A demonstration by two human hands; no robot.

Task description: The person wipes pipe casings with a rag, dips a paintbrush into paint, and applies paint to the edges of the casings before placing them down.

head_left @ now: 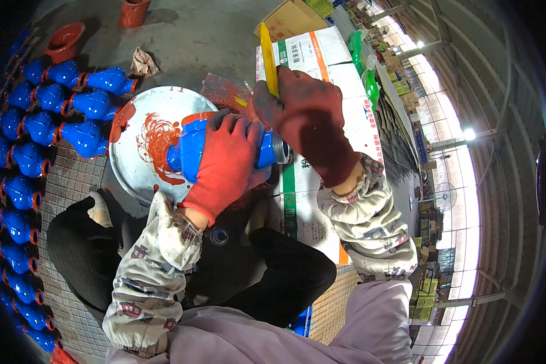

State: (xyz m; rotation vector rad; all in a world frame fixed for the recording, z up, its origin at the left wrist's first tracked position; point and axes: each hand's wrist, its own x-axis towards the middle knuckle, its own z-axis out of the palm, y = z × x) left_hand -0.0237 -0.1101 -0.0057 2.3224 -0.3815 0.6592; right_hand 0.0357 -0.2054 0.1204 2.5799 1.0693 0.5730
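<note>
A glossy blue valve body (191,148) is gripped in my left hand (227,161), which wears a red glove with dark fingertips. One end of the valve body shows a bare metal thread, and an opening on its far side has a red rim. My right hand (312,112), in a darker stained red glove, is closed around a yellow-handled tool (269,60). The handle points up and away; its other end is hidden behind my hand and the valve body. Under the left hand's work sits a round white lid (164,100) smeared with red paint.
Rows of blue valve bodies (82,136) with red-rimmed ends stand on a mesh surface at left. Red-brown pots (65,42) lie beyond, near a crumpled rag (144,62). White cartons (352,91) stand at right, with green plastic (370,85) beside them. A small blue ring-shaped part (219,236) lies below my left wrist.
</note>
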